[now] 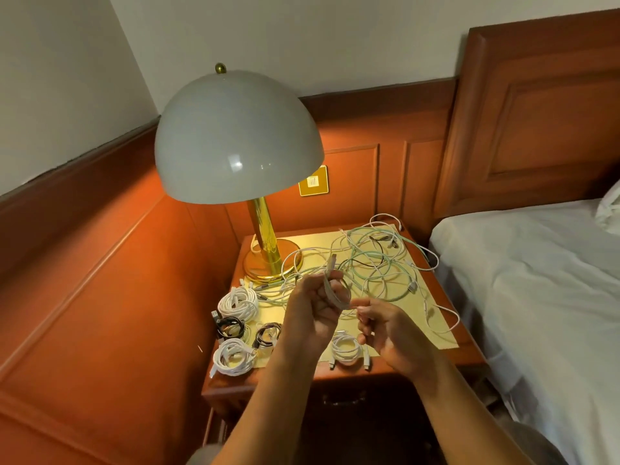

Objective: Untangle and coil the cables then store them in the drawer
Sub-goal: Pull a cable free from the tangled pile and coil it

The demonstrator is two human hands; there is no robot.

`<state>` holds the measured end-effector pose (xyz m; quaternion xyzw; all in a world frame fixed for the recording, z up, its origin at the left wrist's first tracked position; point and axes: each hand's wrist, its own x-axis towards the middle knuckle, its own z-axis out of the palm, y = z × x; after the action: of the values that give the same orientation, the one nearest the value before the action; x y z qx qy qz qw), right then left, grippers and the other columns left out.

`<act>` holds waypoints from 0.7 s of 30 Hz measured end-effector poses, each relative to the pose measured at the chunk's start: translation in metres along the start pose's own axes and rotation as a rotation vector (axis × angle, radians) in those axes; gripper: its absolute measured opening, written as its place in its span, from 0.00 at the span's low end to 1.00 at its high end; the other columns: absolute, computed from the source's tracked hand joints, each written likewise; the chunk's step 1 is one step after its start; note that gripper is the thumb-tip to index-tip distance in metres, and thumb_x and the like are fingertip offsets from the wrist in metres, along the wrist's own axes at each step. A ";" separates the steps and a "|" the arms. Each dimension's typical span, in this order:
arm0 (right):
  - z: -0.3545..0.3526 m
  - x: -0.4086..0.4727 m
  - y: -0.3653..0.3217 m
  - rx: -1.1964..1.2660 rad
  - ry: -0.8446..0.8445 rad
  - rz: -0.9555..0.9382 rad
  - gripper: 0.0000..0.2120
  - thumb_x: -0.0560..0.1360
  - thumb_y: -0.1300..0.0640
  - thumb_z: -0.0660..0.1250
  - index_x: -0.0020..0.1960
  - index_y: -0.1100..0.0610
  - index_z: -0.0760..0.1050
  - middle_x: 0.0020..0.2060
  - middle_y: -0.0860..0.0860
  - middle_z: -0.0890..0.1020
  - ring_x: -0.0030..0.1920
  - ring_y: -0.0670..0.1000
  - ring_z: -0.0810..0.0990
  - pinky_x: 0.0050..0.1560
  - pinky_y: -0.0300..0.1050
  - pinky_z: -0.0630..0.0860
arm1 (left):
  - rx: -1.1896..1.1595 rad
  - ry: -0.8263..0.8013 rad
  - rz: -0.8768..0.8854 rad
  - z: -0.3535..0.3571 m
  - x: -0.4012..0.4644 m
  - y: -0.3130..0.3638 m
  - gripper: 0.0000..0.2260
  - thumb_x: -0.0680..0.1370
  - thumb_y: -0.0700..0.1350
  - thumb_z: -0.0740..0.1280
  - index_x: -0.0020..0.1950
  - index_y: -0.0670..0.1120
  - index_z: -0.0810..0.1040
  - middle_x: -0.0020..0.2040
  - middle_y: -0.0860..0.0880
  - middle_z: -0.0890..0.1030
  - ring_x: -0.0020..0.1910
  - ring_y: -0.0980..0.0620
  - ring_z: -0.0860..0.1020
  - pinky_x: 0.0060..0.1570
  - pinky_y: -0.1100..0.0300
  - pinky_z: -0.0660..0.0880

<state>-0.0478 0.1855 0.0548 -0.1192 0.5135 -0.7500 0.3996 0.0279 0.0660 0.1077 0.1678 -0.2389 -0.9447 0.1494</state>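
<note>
The step in hand looks like coiling: one pale cable (337, 292) is being wound above the middle of the worktop (396, 364). The left hand (310, 308) has its fingers curled round a small loop of this cable, one end sticking up past the knuckles. The right hand (385, 325) sits just beside it, fingers bent; it seems to pinch a thin run of the same cable near its fingertips, though the strand there is too fine to be sure.

Behind the hands, a tangle of white, mint-green and dark cables (375, 260) spreads across the back of the worktop, reaching the lamp (241, 139) base on one side and the edge near the bed (536, 280) on the other. Finished coils lie along the near-left part: white coils (236, 302), dark coils (229, 327) and another white coil (345, 349) under the right hand.

The drawer (345, 401) below the worktop appears closed, so storing is not yet begun. The task seems roughly halfway. The next move probably calls for feeding the free length round the loop, keeping the turns even, and easing it out of the tangle without dragging neighbouring cables along.
</note>
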 end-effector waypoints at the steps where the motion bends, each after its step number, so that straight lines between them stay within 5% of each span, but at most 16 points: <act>1: 0.003 -0.006 0.002 -0.001 0.021 -0.017 0.09 0.76 0.67 0.61 0.55 0.64 0.76 0.32 0.52 0.71 0.32 0.48 0.69 0.33 0.43 0.68 | -0.040 0.008 0.002 -0.004 -0.009 -0.003 0.10 0.70 0.36 0.59 0.36 0.35 0.79 0.32 0.44 0.75 0.27 0.53 0.73 0.28 0.68 0.69; 8: 0.043 -0.039 0.022 0.221 0.128 -0.117 0.12 0.76 0.65 0.67 0.58 0.59 0.75 0.35 0.52 0.75 0.34 0.46 0.72 0.37 0.41 0.71 | -0.026 0.158 0.071 -0.018 -0.048 -0.011 0.04 0.67 0.36 0.60 0.34 0.40 0.72 0.25 0.51 0.60 0.22 0.55 0.59 0.24 0.63 0.65; 13: 0.064 -0.059 0.036 -0.027 0.141 -0.186 0.12 0.74 0.52 0.68 0.49 0.59 0.82 0.39 0.56 0.81 0.35 0.48 0.73 0.34 0.42 0.68 | -0.021 0.186 0.078 -0.027 -0.062 -0.009 0.04 0.68 0.37 0.58 0.34 0.41 0.71 0.24 0.51 0.61 0.22 0.55 0.60 0.27 0.63 0.63; 16: 0.070 -0.065 0.036 -0.181 0.137 -0.229 0.08 0.78 0.55 0.66 0.48 0.57 0.83 0.37 0.55 0.82 0.34 0.48 0.73 0.34 0.42 0.70 | -0.033 0.209 0.066 -0.034 -0.066 -0.010 0.06 0.70 0.37 0.57 0.34 0.41 0.70 0.23 0.51 0.60 0.21 0.55 0.60 0.29 0.62 0.62; 21: 0.068 -0.062 0.042 -0.443 0.258 -0.208 0.07 0.78 0.58 0.67 0.44 0.54 0.82 0.40 0.54 0.84 0.48 0.56 0.83 0.55 0.60 0.79 | -0.005 0.257 0.044 -0.040 -0.071 -0.019 0.09 0.75 0.36 0.54 0.38 0.41 0.71 0.26 0.50 0.68 0.23 0.55 0.64 0.29 0.61 0.65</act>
<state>0.0524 0.1782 0.0631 -0.1593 0.6965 -0.6655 0.2161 0.1035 0.0914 0.0830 0.2817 -0.2188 -0.9126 0.1999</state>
